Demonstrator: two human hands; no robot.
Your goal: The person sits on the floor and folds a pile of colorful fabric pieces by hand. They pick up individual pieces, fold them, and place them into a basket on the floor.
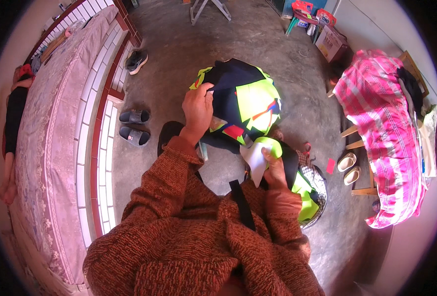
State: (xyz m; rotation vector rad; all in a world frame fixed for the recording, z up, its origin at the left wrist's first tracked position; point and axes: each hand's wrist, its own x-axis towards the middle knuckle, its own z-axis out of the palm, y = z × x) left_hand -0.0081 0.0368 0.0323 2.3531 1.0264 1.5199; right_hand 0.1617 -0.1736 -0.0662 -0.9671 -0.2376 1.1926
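Observation:
In front of me is a rounded heap of cloth scraps [254,98], dark navy and neon yellow with bits of red and blue. My left hand [197,111] is at the heap's left side, with thumb and fingers pinched on a dark cloth piece [234,74] on top. Nearer to me, my right hand [275,170] grips a curled piece, white [254,157] on one face and neon yellow [270,144] at its upper edge. Beside the right wrist, a round checkered container [319,195] holds neon yellow cloth [305,197].
Dark slippers [134,126] and a shoe [137,61] lie left, beside a tiled bed base with a pink cover [55,148]. At right, pink plaid cloth [376,123] drapes over wooden furniture near pale clogs [349,168]. A red scrap [330,166] lies on the floor.

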